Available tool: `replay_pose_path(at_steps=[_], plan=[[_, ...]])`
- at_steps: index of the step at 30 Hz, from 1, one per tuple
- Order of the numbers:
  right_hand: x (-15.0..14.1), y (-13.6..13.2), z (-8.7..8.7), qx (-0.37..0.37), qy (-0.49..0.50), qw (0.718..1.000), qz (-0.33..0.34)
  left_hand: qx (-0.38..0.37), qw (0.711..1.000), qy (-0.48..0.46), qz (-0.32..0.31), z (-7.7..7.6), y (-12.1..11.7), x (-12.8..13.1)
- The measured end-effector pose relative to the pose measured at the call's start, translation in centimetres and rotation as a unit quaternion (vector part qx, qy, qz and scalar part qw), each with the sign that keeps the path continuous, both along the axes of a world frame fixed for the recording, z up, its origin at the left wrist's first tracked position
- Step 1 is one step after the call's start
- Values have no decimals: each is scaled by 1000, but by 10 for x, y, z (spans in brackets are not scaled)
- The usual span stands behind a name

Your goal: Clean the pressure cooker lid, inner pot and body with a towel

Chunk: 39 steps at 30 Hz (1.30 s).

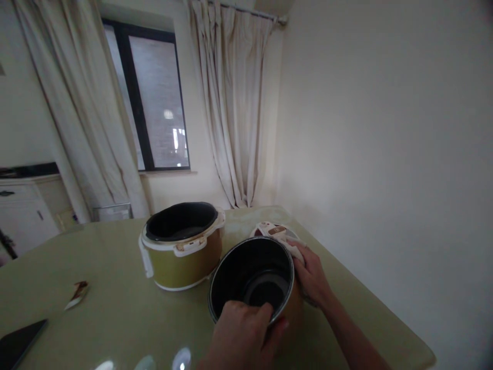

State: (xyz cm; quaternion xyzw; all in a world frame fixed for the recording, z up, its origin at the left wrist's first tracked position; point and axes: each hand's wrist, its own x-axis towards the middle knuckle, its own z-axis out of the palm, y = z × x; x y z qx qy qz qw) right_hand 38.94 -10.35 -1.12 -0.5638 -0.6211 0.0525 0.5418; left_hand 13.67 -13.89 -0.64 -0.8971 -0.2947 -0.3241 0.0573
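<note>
Near the table's [127, 308] right edge, the left hand [242, 329] pinches the near rim of the tilted inner pot [252, 277], while the right hand [314, 275] presses a cloth [295, 252] to its outer side. I'd keep that rim grip firm and turn the pot gradually, wiping with flat, even pressure, clear of the cooker body [185, 246] just beside it.
</note>
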Motion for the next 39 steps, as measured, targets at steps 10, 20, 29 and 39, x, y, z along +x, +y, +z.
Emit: replay_pose_path(at_steps=[10, 20, 29, 39], plan=[[-6, 2, -33, 29, 28, 999, -16, -78, 988, 92, 100, 3, -16, 26], [-4, -20, -50, 13, 87, 996, -9, -214, 955, 150, 139, 1, -22, 72], [-2, -17, -74, -30, 198, 980, -6, -217, 960, 110, 141, 8, -9, 103], [-2, 6, -76, -53, 246, 968, -24, -177, 976, 120, 38, 11, 47, -69]])
